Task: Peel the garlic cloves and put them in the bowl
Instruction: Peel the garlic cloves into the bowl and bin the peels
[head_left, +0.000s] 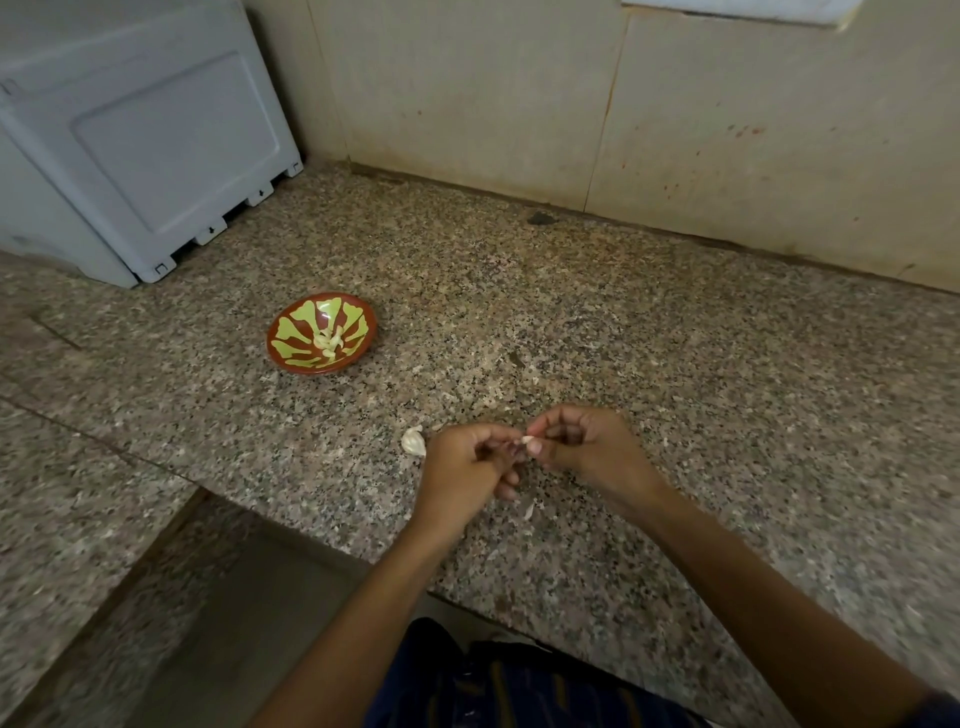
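We've got both hands over the speckled stone counter (649, 332), working one small garlic clove (528, 440) between them; our right hand (587, 447) has its fingers curled in and pinches the clove at the fingertips, and our left hand (462, 467) is curled too, its fingertips meeting the same clove from the other side, so most of the clove is hidden behind fingers. Just left of the left hand a second, unpeeled clove (413, 441) sits on the counter, touching nothing we can make out; a scrap of papery skin (529, 512) lies under the hands. The red and green bowl (291, 358) is further back and to the left, well apart from the hands, with a few peeled cloves (328, 340) in its middle; a grey plastic appliance (130, 140) stands in the back left corner against the beige wall (467, 93).
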